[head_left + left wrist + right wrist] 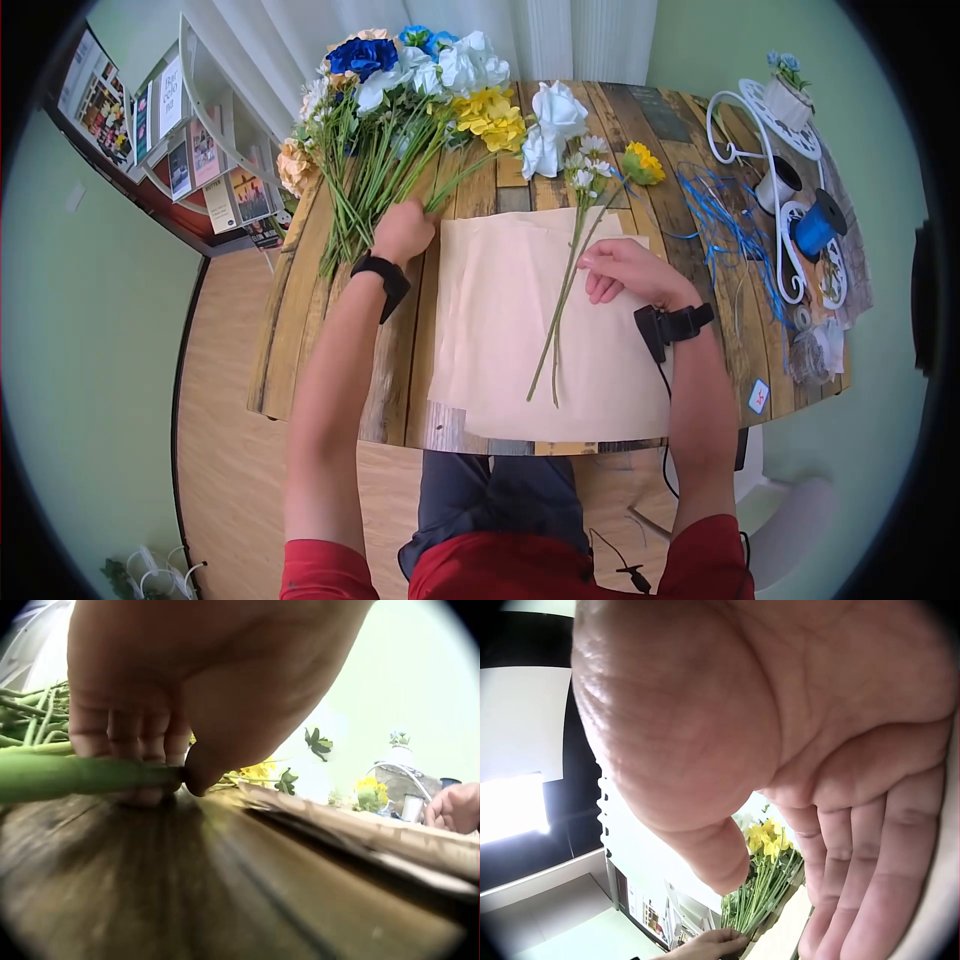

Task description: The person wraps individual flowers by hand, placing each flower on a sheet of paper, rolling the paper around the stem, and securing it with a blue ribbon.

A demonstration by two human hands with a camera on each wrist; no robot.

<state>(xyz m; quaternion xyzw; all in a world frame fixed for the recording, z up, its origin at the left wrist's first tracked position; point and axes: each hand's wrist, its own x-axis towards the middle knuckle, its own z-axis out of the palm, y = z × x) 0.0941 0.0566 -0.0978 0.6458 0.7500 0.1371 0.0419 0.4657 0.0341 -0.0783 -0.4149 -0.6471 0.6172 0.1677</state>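
Note:
My left hand [405,232] is at the table beside a heap of long green flower stems [352,200]. Seen from the left wrist, its thumb and fingers pinch a thick green stem [82,776] close above the wood. My right hand [630,272] is over beige wrapping paper [500,330], with the thumb apart from loosely bent fingers [870,877] and nothing between them. Its fingertips are right at the stems of small white daisies [590,165], which lie across the paper. White roses [558,110] and a yellow flower [643,163] lie just beyond.
Blue, white, peach and yellow blooms [488,118] crowd the back left of the table. Tangled blue ribbon [722,215], a blue spool [818,222] and a white scroll stand [785,250] with a small potted plant [790,95] are at the right. A numbered card [759,396] lies near the front right edge.

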